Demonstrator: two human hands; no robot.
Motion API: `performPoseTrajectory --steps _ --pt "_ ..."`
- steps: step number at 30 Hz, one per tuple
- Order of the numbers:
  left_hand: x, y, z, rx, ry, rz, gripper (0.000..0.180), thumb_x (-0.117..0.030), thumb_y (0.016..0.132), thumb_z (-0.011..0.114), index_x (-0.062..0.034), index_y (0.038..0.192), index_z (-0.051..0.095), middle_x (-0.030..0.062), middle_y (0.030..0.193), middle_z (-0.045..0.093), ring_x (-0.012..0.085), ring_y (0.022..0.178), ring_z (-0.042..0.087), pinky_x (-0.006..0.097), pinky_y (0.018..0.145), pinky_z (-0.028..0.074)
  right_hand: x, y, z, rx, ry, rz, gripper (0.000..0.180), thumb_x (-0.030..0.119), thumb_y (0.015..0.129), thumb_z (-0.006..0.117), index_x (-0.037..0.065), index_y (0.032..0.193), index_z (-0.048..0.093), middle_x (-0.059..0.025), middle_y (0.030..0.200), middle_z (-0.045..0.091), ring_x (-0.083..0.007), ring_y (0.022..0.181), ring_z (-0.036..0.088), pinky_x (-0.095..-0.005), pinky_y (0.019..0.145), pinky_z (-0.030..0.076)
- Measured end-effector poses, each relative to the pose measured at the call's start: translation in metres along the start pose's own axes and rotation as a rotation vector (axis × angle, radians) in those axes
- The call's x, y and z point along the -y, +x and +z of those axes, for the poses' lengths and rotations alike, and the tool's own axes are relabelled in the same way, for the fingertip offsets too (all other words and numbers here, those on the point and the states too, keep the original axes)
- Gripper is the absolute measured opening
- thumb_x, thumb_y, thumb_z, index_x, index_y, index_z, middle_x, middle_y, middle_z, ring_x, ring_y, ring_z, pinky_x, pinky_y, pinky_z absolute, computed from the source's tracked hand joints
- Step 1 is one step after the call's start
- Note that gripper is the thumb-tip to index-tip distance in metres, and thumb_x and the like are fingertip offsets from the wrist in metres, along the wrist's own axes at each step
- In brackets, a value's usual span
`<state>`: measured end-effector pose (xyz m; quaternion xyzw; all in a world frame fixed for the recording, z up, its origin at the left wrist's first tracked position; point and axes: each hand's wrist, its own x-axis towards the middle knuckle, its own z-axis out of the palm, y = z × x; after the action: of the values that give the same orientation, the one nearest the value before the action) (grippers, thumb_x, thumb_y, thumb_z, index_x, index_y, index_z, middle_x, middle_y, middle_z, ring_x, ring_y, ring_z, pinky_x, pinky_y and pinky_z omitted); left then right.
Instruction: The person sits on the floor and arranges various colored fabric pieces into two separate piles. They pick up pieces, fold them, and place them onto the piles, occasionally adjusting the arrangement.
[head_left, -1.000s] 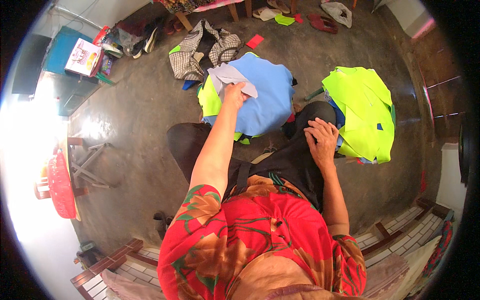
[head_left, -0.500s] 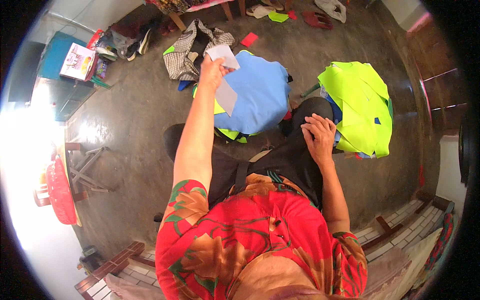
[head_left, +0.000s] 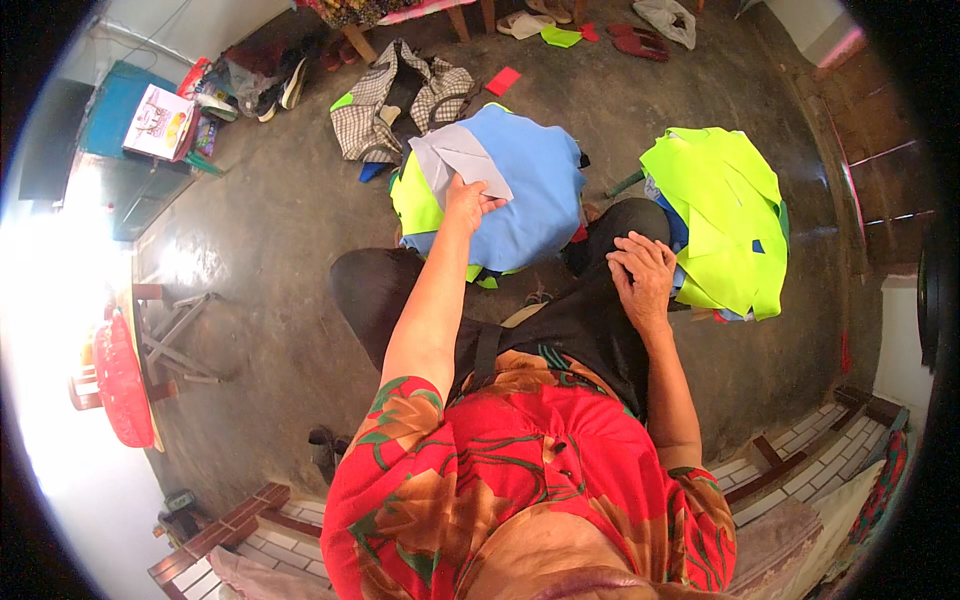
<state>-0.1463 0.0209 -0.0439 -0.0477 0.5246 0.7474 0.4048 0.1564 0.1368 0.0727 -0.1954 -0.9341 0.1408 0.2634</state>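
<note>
My left hand pinches the near edge of a grey fabric piece over the left part of the pile. Another grey fabric piece lies partly beneath it. Under both spreads a large blue cloth, with neon yellow fabric showing at its left side and near edge. What supports this pile is hidden. My right hand rests on my right knee, holding nothing, its fingers loosely bent and apart. Right of that knee sits a second pile topped with neon yellow fabric pieces.
Beyond the blue cloth, a checked bag or garment and a red scrap lie on the floor. Shoes stand at the far left near a blue-green cabinet. A folding wooden stand is at the left.
My left hand has come nearer and to the right, carrying the grey piece over the blue cloth. The other grey piece now lies farther up the pile. My right hand stays on the knee.
</note>
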Motion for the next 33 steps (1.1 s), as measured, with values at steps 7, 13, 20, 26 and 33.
performPoseTrajectory --steps 7,13,20,26,33 --pt "0.007 -0.004 0.0 -0.012 0.085 -0.002 0.033 0.002 0.086 0.048 -0.0026 0.115 0.034 0.0195 0.107 0.054 0.0375 0.087 0.064 0.049 0.065 0.059 0.001 0.001 -0.001 -0.021 0.011 -0.011 0.008 0.012 0.076 0.069 0.012 0.083 0.066 -0.0006 0.101 0.066 -0.0196 0.108 0.057 -0.0403 0.095 0.035" --pt "0.015 -0.014 0.005 -0.042 0.123 -0.015 0.039 0.001 0.085 0.053 -0.0022 0.118 0.032 0.0204 0.103 0.057 0.036 0.086 0.065 0.045 0.062 0.059 -0.002 -0.004 -0.002 -0.055 0.002 0.017 0.007 0.013 0.076 0.069 0.014 0.083 0.067 -0.0002 0.1 0.067 -0.0189 0.107 0.057 -0.04 0.095 0.035" --pt "0.04 -0.036 -0.031 -0.263 0.786 0.685 0.043 -0.002 0.081 0.059 -0.0031 0.119 0.04 0.0117 0.099 0.05 0.0194 0.075 0.058 0.034 0.063 0.049 -0.003 -0.003 0.003 -0.075 0.086 0.01 0.005 0.016 0.076 0.069 0.014 0.079 0.065 0.0008 0.098 0.066 -0.0173 0.107 0.056 -0.0413 0.094 0.036" --pt "0.045 -0.066 0.001 -0.077 1.689 0.934 0.047 -0.017 0.079 0.065 -0.0071 0.122 0.05 0.0149 0.128 0.046 0.0293 0.122 0.041 0.047 0.102 0.029 -0.006 -0.007 0.002 -0.119 0.095 0.018 0.008 0.014 0.075 0.07 0.012 0.08 0.064 0.0002 0.097 0.065 -0.0179 0.106 0.057 -0.0419 0.093 0.037" --pt "0.04 -0.074 0.0 0.03 1.631 0.796 0.05 -0.019 0.077 0.069 -0.0049 0.121 0.05 0.0154 0.133 0.043 0.0319 0.128 0.035 0.048 0.106 0.023 -0.006 -0.01 -0.001 -0.093 0.103 0.008 0.011 0.012 0.074 0.071 0.013 0.084 0.066 0.0019 0.1 0.065 -0.0176 0.109 0.055 -0.042 0.096 0.036"
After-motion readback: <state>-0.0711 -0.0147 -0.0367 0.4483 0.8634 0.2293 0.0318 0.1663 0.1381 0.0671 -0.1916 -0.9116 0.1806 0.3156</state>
